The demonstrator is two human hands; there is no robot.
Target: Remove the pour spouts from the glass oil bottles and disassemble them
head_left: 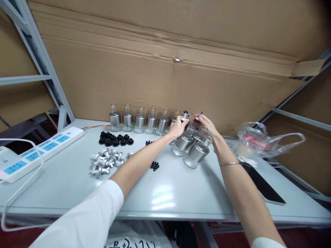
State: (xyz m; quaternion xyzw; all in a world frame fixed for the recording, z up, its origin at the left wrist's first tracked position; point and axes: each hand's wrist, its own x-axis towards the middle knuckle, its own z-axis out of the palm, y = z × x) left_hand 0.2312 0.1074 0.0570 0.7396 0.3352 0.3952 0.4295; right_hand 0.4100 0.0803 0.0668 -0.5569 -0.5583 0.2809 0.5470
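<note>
My left hand (178,127) is closed around a silver pourer spout (184,117) with a black tip, at the top of a bottle in the back row. To its right, my right hand (207,124) pinches a second pourer spout (201,114), its dark lower part just showing under the fingers. Whether either spout sits in a bottle neck is hidden by the fingers. Below my hands stand several glass bottles with metal sleeves, the nearest bottle (197,153) at the front. More such bottles (140,120) line the back of the table to the left.
Black rubber stoppers (116,140), silver spout parts (107,162) and small black caps (154,166) lie in groups on the table (139,201). A power strip (43,151) is at left. A clear plastic bag (258,139) and a black flat panel (262,182) are at right.
</note>
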